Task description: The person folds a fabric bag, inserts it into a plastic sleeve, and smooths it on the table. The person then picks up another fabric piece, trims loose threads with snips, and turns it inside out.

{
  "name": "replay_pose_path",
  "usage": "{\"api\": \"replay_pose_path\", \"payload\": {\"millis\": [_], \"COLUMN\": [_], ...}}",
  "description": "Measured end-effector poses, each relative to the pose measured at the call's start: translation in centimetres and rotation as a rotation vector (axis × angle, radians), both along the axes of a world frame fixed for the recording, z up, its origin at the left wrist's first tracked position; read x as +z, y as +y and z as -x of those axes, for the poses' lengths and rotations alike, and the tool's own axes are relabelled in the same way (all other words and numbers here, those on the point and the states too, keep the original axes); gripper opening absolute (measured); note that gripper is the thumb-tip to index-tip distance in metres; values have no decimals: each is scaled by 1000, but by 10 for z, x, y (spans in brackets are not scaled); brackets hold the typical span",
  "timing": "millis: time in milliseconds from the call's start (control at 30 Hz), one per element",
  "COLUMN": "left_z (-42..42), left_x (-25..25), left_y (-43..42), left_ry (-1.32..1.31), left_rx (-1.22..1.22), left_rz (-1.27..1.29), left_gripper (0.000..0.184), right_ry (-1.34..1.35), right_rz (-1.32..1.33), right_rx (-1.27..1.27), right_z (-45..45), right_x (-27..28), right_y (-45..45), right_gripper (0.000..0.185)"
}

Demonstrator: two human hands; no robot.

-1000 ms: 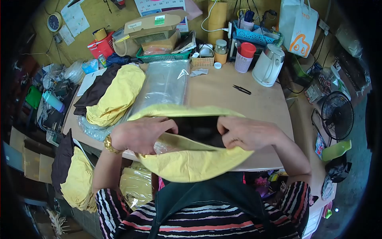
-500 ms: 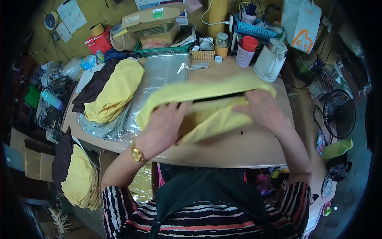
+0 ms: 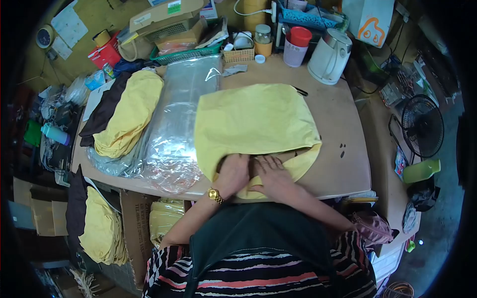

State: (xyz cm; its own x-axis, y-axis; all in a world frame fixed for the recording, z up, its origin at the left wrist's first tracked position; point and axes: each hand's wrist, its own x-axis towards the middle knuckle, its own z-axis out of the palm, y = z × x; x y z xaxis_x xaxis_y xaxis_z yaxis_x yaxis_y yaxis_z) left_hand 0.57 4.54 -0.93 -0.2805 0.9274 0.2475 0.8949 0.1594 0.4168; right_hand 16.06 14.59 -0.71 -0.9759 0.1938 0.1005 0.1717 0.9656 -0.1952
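Observation:
A yellow cloth bag (image 3: 256, 116) with a dark lining lies on the table, its curved opening and loop-like strap facing me. At the left side of the opening is my left hand (image 3: 233, 174), fingers together and curled at the cloth edge, the tips partly hidden. My right hand (image 3: 272, 179) rests beside it, palm down with fingers spread over the opening and the strap cloth. A short dark tab (image 3: 301, 91) sticks out at the bag's far right corner.
Clear plastic sleeves (image 3: 181, 109) lie left of the bag, next to a stack of yellow and dark cloth pieces (image 3: 130, 114). A white kettle (image 3: 329, 58), a red-lidded cup (image 3: 298, 47) and baskets line the back. More yellow pieces (image 3: 102, 226) hang at lower left; a black fan (image 3: 422, 125) stands right.
The yellow bag, held up and blurred before, now lies flat on the table. Both hands have come closer to me and together at its opening; the right hand's fingers have spread.

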Motion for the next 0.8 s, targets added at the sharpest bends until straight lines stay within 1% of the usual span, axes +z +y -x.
{"api": "replay_pose_path", "payload": {"millis": [33,100,133,200,233,300,333,400,433,500,567,633,700,733,800], "left_z": [5,7,4,-3,-6,-9,-11,-16,-18,-21,-17,-12,-9,-8,-6], "left_x": [2,14,10,0,-2,1,5,14,13,9,11,17,25,21,1], "left_y": [3,8,13,21,24,30,34,38,39,40,41,46,51,54,60], "left_ry": [18,42,37,-25,-32,-28,-30,-42,-43,253,254,258,-25,-24,-61], "left_rx": [47,111,101,-122,-129,-124,-132,-10,-13,74,72,73,60,65,-7], "left_rz": [81,208,210,-97,-96,40,42,267,268,161,162,160,337,339,249], "left_gripper": [33,29,29,31,31,36,36,41,41,44,43,41,35,35,32], "right_ry": [27,16,14,-26,-58,-82,-102,-85,-65,-69,-73,7,-20,-47,-51], "right_rz": [27,37,43,63,78,103,127,148,168,172,179,217,178,136,131], "right_rx": [-12,-44,-63,-98,-122,-116,-102,-100,-91,-94,-92,-104,-100,-103,-99], "right_z": [2,2,3,6,6,5,5,5,4,4,3,3,2,2,2], "right_x": [-5,-10,-11,-13,-14,-6,-3,-7,-8,-5,-6,-9,-11,-12,-13], "right_y": [-6,-10,-11,-15,-16,-14,-14,-12,-11,-11,-11,-10,-10,-10,-11], "right_gripper": [75,77,79,79,80,79,79,79,79,78,77,75,75,76,75]}}
